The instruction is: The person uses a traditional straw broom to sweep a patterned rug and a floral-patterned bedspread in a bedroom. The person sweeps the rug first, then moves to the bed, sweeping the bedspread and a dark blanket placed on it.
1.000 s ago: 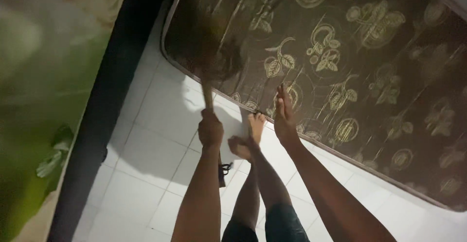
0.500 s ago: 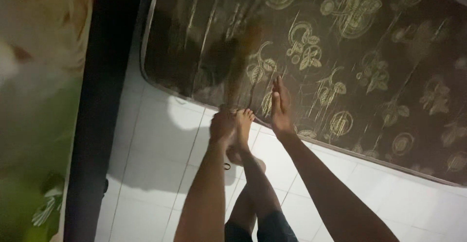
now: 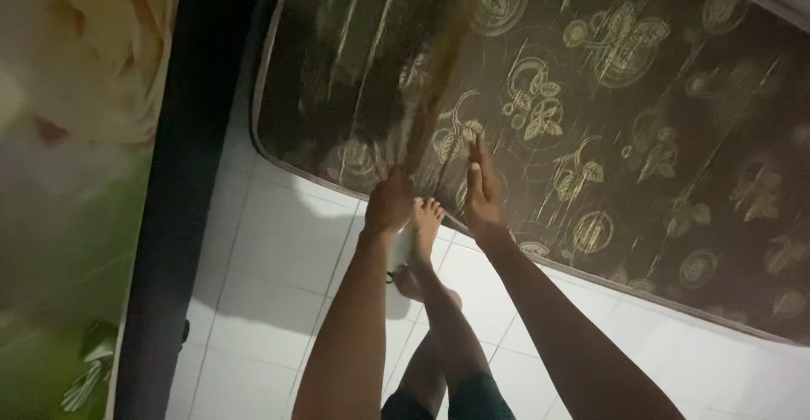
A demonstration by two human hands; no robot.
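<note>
- Now the left hand [image 3: 390, 203], fist closed on a broom [image 3: 434, 91], has swung it further up across the patterned mattress [image 3: 641, 133].
- Right hand [image 3: 483, 191] stays flat, fingers together, on the mattress edge; sweeping continues.

We see open white tiled floor [image 3: 287, 251] near us and to the left, bounded on the far left by a dark vertical panel [image 3: 173, 218]. Ahead and to the right, the patterned brown mattress [image 3: 658, 133] fills the space. Our own foot [image 3: 422, 234] stands between the arms, and a blurred broom [image 3: 434, 91] crosses the mattress's left part.
</note>
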